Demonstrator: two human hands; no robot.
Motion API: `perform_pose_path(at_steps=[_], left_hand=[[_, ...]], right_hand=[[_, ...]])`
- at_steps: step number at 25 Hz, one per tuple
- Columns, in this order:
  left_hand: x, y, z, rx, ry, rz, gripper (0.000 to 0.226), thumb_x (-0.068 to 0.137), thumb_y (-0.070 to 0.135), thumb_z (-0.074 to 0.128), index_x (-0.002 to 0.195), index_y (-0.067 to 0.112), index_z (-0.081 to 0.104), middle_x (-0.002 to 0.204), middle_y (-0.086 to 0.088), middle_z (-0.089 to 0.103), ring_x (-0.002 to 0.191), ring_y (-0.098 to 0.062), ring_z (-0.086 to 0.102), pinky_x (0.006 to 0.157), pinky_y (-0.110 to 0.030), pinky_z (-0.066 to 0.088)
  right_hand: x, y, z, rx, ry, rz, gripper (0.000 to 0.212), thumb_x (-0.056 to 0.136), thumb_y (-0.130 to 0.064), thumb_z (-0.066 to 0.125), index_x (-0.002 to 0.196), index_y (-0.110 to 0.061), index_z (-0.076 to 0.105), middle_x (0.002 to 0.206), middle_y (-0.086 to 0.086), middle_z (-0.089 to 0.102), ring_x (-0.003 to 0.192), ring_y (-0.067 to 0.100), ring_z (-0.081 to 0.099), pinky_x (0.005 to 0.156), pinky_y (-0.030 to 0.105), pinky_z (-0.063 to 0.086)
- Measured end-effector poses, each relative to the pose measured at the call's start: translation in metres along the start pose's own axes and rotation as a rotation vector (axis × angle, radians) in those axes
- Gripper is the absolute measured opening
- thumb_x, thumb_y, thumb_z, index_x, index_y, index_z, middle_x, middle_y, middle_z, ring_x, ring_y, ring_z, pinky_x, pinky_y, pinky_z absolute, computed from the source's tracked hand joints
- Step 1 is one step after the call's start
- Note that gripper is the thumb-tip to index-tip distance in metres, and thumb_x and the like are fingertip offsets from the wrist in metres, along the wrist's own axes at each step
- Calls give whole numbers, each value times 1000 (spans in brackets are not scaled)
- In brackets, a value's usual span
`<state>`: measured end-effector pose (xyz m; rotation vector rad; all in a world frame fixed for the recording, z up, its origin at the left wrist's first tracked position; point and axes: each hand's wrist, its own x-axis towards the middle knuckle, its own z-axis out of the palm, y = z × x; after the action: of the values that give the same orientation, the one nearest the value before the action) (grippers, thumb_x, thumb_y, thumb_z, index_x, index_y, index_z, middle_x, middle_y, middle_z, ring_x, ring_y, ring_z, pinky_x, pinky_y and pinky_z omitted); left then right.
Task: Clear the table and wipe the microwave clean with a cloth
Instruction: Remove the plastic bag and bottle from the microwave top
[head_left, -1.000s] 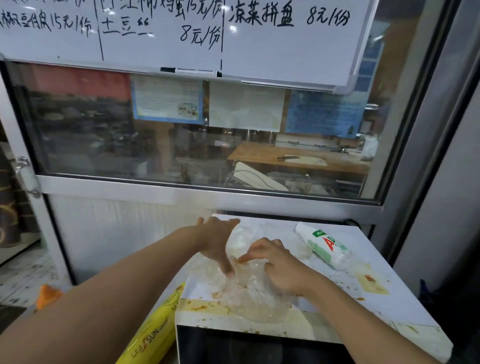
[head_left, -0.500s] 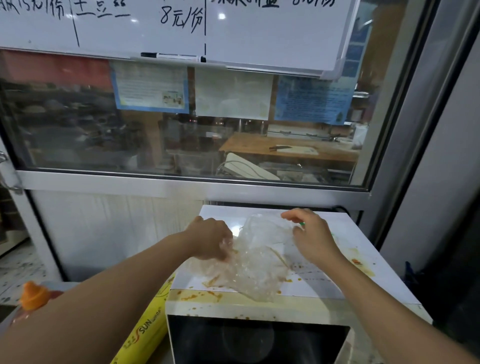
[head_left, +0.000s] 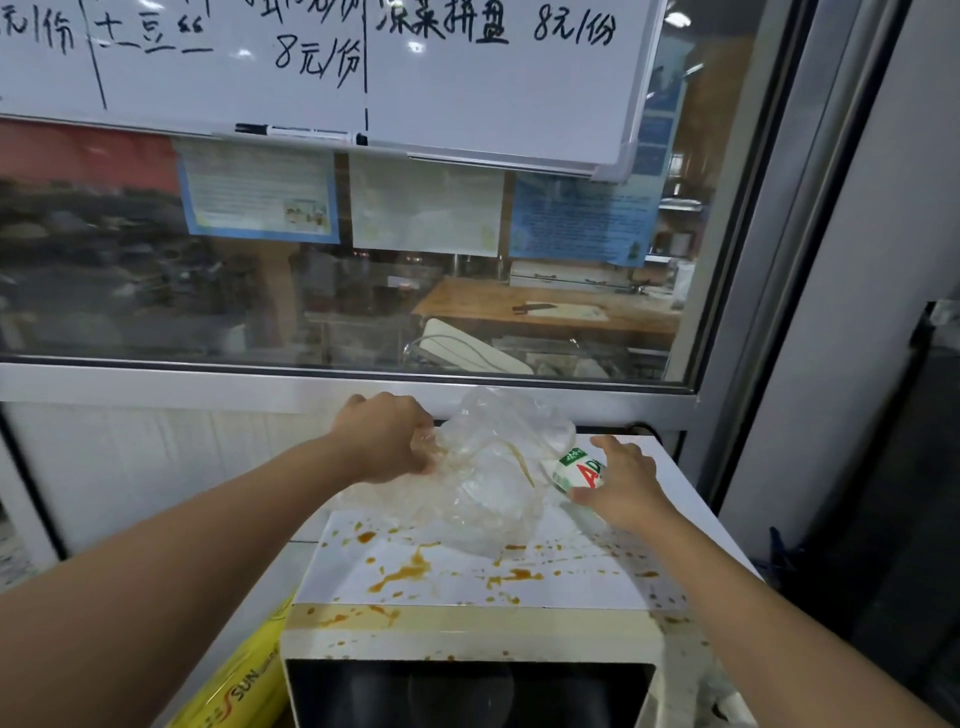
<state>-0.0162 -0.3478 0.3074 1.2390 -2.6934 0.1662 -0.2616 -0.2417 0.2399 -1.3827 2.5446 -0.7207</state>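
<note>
I saw the left hand (head_left: 384, 441) clenched on a crumpled clear plastic bag (head_left: 488, 483), held just above the sauce-splattered top of the microwave (head_left: 467, 618). The right hand (head_left: 623, 480) curled around a white carton (head_left: 576, 470) at the bag's right edge. A yellow roll (head_left: 234, 686) lay left of the microwave.

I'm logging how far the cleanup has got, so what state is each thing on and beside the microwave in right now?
left hand: gripping the plastic bag.
plastic bag: crumpled, lifted at one end, sauce-smeared.
right hand: on the white bottle, fingers curled over it.
white bottle: lying on its side.
microwave: top spattered with orange sauce, not yet wiped.
yellow roll: lying beside the microwave.
</note>
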Motion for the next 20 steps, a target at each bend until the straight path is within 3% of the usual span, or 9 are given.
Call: perform_pose_path(at_steps=[5,13,20], left_hand=[[0,6,5,2,6,-60,41,84,39,63,123,27,58,119,-1,62,113,-22,53,95,-35,38],[-29,22,-15,-54,12,-143,45,84,38,64,126,24,57,122,-3,61,117,-25,52,95,-37,39],[-88,41,-30,-90,22,-224,30,82,38,65,106,21,62,112,-5,64,108,-28,56,86,-35,43]], right_hand=[[8,10,14,-84,-5,-12,68,78,-36,68,135,-23,35,122,7,49,113,26,45,84,36,45],[-9,11,-7,118,116,-108,48,79,-29,68,121,-22,46,110,6,58,99,26,54,77,37,48],[-59,10,-35,249,147,-203,51,79,-29,69,124,-21,48,107,5,59,95,24,56,76,34,48]])
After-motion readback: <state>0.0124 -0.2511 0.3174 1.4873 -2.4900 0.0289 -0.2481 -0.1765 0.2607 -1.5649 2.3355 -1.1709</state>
